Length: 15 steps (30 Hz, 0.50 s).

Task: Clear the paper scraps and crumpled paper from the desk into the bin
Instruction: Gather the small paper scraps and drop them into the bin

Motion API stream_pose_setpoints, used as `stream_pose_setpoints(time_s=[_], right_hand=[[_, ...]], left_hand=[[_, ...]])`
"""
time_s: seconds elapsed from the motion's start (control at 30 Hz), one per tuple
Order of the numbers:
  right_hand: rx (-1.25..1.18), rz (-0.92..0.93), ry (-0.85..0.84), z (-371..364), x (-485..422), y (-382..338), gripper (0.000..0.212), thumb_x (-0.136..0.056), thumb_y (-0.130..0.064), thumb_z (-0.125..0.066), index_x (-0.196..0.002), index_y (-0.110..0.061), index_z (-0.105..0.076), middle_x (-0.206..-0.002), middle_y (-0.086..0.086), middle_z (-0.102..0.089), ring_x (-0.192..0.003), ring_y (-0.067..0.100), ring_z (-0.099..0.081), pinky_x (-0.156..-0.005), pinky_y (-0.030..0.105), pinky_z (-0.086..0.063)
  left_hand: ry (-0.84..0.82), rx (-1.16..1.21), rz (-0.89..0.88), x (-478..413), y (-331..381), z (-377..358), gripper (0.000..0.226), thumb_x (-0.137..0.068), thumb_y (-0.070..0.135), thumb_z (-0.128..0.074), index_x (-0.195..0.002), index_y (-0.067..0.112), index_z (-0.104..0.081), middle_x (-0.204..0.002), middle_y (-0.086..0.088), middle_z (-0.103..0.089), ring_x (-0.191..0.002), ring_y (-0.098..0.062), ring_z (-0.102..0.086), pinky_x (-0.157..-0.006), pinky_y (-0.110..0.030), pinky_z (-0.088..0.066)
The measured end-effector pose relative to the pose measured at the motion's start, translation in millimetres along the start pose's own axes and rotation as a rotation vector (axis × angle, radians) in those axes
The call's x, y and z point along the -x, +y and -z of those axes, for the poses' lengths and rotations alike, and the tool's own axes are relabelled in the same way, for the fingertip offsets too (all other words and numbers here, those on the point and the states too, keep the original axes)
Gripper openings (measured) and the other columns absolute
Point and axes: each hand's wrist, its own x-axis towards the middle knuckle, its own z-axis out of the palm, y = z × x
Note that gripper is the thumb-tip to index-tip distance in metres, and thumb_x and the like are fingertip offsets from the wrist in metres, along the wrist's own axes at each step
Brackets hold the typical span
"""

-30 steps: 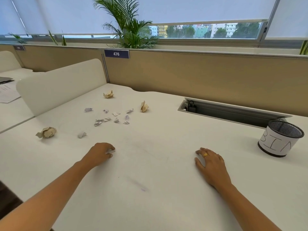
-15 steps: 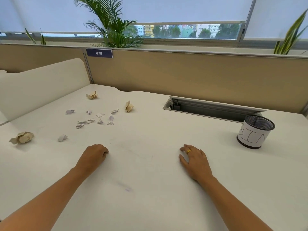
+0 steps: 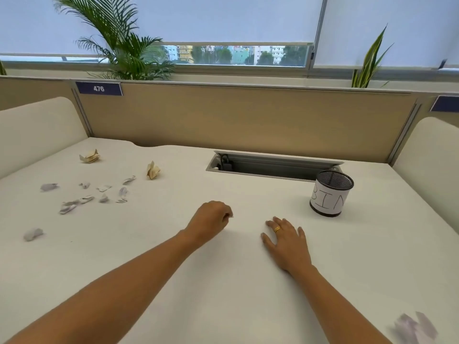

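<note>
White desk under a shaded window, backed by a tan partition bearing a blue plate marked "476"; second blue plate at far right, unreadable. Black mesh bin, upright at the right rear of the desk, just in front of the cable trough, wrapped in white paper hand-lettered "BIN", last letter only partly legible. Left hand: at mid-desk, fingers curled under, pinching a white scrap seen only as a sliver at the fingertips. Right hand: just beside the left, palm down, fingers straight and spread flat on the desk, holding nothing; gold ring on one finger. Loose scraps: a scatter of small torn white-grey pieces at left, well apart from the bin. Grey wad alone nearer the left edge. Two crumpled tan balls, one at left rear, the other just right of the scatter. Blurred pale pieces at the near right corner, shape not discernible. Palm and striped-leaf plant behind the partition.
</note>
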Motion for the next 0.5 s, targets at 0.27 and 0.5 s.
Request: stream_pose_setpoints(time_s=[0.27,0.5], right_hand=[[-0.012,-0.003,0.028,0.5,1.8,-2.1,0.050,-0.095,-0.048,-0.031,-0.141,-0.030,-0.031,-0.155,-0.010,-0.021,-0.145,0.009,-0.012,-0.119,0.043,-0.004],[-0.004,0.007,0.025,5.5,5.2,-5.3,0.052,-0.096,-0.045,-0.029,-0.144,-0.025,-0.026,-0.155,-0.010,-0.021,-0.144,0.008,-0.010,-0.120,0.042,-0.003]], left_hand=[[-0.015,0.094,-0.194,-93.9,102.0,-14.4,0.026,-0.093,0.007,-0.047,-0.111,0.002,-0.065,-0.113,-0.018,-0.068,-0.101,-0.028,-0.064,-0.094,-0.033,-0.050],[-0.021,0.107,-0.245,-148.8,165.4,-22.3,0.026,-0.090,0.004,-0.045,-0.103,0.004,-0.067,-0.107,-0.020,-0.067,-0.098,-0.038,-0.062,-0.086,-0.044,-0.053]])
